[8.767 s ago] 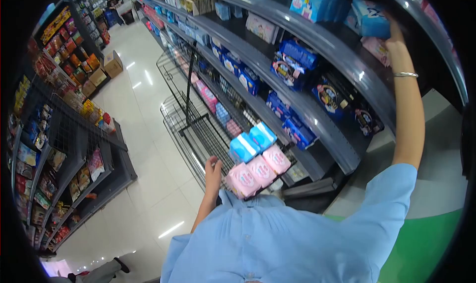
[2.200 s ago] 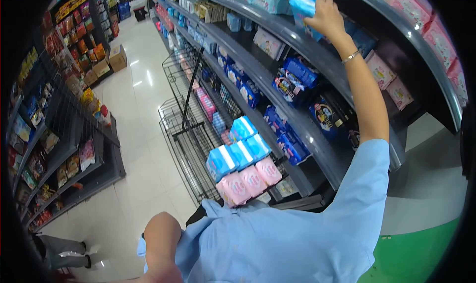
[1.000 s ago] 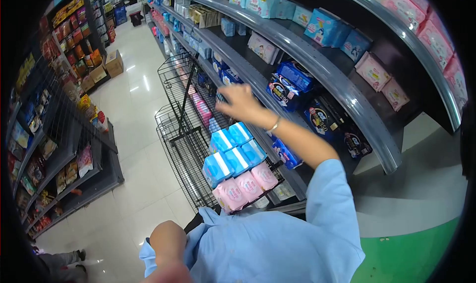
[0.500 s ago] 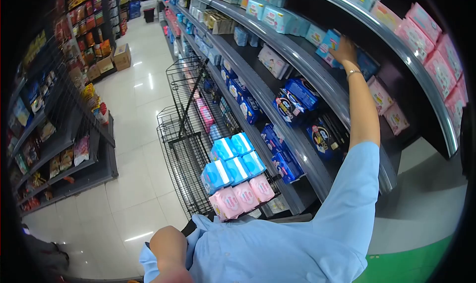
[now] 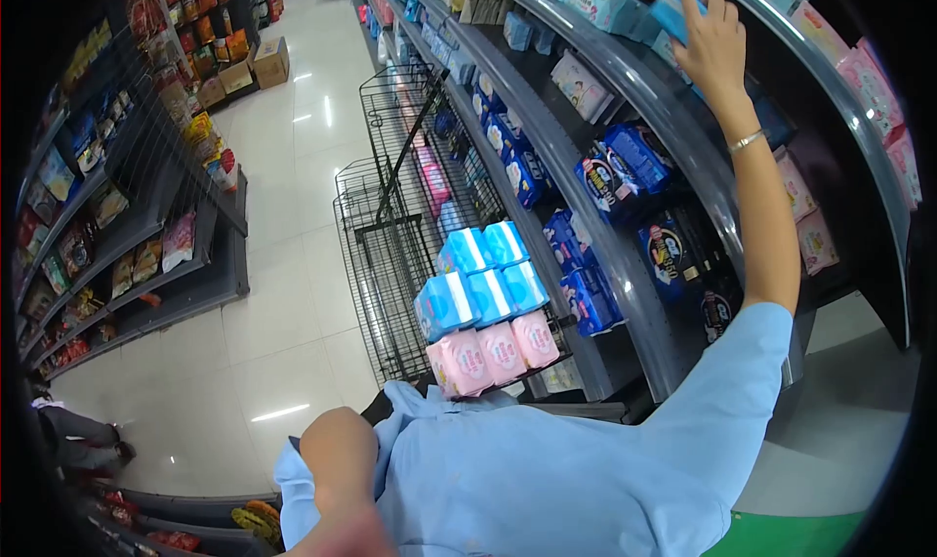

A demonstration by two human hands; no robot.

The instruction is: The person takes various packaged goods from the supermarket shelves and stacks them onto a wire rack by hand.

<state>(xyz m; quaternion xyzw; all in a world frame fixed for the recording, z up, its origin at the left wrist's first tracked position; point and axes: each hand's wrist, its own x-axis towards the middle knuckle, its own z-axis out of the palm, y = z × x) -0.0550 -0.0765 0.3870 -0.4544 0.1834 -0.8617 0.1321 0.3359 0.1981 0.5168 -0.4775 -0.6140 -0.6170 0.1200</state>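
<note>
My right hand (image 5: 714, 49), raised to an upper shelf, grips a small blue pack (image 5: 672, 14) between thumb and fingers. The pack is tilted, beside a row of light-blue sanitary pad packs (image 5: 597, 2). A bracelet circles my right wrist. My left arm is bent at the bottom, and my left hand (image 5: 356, 536) is blurred near the lower edge, its fingers not visible. In front of me, a black wire cart (image 5: 390, 264) carries stacked blue-and-white packs (image 5: 490, 293) and a row of pink packs (image 5: 501, 350).
Tiered shelves (image 5: 625, 98) on the right hold dark-blue packs (image 5: 639, 155) and pink packs (image 5: 872, 88). A tiled aisle (image 5: 293, 215) runs along the left, past snack shelves (image 5: 146, 284) and a cardboard box (image 5: 270, 61). A person's legs (image 5: 83, 440) show at lower left.
My right hand has moved up and farther along the shelf with the blue pack in it. The view has shifted, so the cart and shelves appear farther right and higher.
</note>
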